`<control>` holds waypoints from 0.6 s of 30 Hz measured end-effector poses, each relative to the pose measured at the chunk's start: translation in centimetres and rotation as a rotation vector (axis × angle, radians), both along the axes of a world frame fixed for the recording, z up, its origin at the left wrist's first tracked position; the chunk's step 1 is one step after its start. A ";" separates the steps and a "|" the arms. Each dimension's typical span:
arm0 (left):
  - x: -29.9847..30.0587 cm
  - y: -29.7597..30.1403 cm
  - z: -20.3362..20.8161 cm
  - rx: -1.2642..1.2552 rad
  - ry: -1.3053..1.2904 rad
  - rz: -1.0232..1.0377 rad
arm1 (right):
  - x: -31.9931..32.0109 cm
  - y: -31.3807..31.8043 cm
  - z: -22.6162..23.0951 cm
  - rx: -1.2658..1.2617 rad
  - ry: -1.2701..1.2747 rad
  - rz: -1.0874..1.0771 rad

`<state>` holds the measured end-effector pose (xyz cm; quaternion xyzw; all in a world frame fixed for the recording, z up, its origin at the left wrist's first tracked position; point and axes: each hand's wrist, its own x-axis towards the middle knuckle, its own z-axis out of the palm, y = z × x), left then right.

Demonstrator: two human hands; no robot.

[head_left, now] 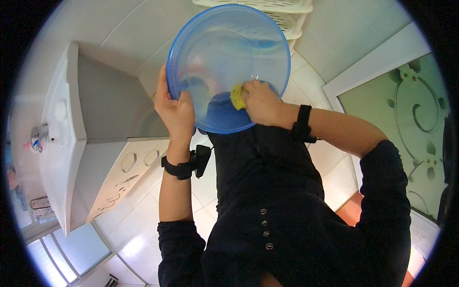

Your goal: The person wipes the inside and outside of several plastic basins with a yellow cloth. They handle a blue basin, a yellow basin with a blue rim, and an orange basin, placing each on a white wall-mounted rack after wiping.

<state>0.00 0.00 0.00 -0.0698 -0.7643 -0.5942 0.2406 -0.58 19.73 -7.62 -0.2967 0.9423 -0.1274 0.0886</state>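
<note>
While my left hand (176, 112) grips the left side of the basin (224, 52) in the head view, my right hand (260, 101) is closed round a yellow scrubber (237, 98) at the lower right of the basin's inside. The basin is in front of me, its round mouth turned up toward my eyes and its near edge over my trousers (267, 160); whether it rests on my legs or hangs from my left hand alone, I cannot tell.

As I judge it, this is a wipe of the inner wall, and it goes best if my left hand clamps the rim (172, 52) firmly, since the basin would likely swing under a push on the far side of that grip. I should press the scrubber flat rather than dig with my fingertips, and overlap the strokes along the curve. Wet plastic would slip, though I cannot make out whether it is wet.
</note>
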 end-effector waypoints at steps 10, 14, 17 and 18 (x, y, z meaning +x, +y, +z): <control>0.4 0.3 0.6 -0.089 0.004 0.032 | -5.0 -7.8 6.0 -1.044 -0.179 -0.286; 0.5 0.3 0.5 -0.060 0.003 0.035 | -8.3 -4.0 6.2 -1.132 0.208 -0.617; 0.0 0.2 0.3 -0.067 -0.018 0.020 | -9.5 -4.1 4.1 -1.079 0.370 -0.726; -0.2 0.3 0.1 -0.068 -0.025 0.012 | -9.7 -4.1 3.5 -1.046 0.289 -0.806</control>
